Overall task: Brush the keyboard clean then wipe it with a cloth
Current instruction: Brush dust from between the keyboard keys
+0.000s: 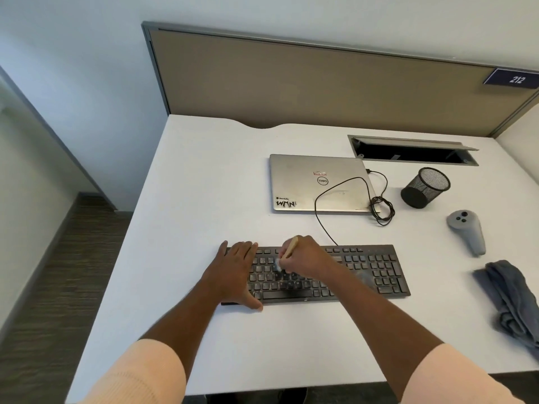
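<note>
We are pressing our left hand (233, 272) flat, fingers spread, on the keyboard (364, 272), judging it light and slide-prone (hence the bracing). Our right hand (306, 258), just beside, is pinching the brush (289, 248) by its slim stiff handle; the limp cloth (513, 298) is lying well to its right.

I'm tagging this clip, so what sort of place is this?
Likely an office cubicle: a partition panel, a number plate reading 212, and a cable hatch in the desk.
</note>
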The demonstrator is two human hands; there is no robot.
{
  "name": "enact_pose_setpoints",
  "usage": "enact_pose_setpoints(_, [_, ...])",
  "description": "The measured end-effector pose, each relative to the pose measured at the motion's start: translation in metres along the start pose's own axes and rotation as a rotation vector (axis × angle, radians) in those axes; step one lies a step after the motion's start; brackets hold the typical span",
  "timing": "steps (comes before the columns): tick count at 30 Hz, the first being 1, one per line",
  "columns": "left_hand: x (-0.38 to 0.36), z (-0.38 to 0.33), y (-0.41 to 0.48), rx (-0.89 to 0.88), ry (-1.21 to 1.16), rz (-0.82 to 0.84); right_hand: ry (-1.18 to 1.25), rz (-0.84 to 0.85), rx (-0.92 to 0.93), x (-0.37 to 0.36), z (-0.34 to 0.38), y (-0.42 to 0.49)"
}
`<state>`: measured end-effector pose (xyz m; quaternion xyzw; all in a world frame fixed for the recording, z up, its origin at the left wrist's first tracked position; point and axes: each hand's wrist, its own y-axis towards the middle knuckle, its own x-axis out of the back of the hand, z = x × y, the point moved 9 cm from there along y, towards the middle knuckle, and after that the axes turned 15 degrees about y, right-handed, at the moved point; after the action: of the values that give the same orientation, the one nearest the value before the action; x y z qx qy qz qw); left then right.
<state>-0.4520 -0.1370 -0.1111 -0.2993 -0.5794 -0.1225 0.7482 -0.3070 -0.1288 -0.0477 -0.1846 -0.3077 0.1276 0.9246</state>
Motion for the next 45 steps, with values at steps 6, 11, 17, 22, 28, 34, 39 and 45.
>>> enact_pose_setpoints(6, [-0.003, 0.001, 0.001, -0.006, -0.007, -0.001, -0.031, -0.036, -0.022, 0.010, 0.006, 0.003])
enact_pose_setpoints(11, [-0.004, 0.001, 0.002, -0.012, -0.003, -0.005, -0.042, 0.054, -0.081, 0.003, -0.005, 0.002])
enact_pose_setpoints(17, [-0.003, 0.001, 0.002, -0.012, 0.006, -0.009, 0.000, -0.107, -0.038, 0.025, -0.003, 0.001])
enact_pose_setpoints(22, [-0.002, 0.001, 0.004, -0.017, 0.011, -0.001, -0.003, 0.029, -0.151, 0.017, -0.021, 0.000])
enact_pose_setpoints(28, [0.000, 0.002, 0.006, -0.019, 0.015, 0.004, 0.009, -0.065, -0.081, 0.026, -0.015, 0.002])
enact_pose_setpoints(34, [-0.001, 0.002, 0.006, -0.011, 0.027, 0.000, 0.075, -0.034, -0.069, 0.021, -0.011, 0.002])
enact_pose_setpoints(39, [-0.002, 0.002, 0.006, -0.003, 0.014, -0.004, 0.110, -0.042, -0.037, 0.009, -0.009, 0.003])
enact_pose_setpoints(45, [-0.002, 0.002, 0.005, 0.001, 0.002, 0.004, 0.068, 0.032, -0.042, 0.001, 0.002, 0.004])
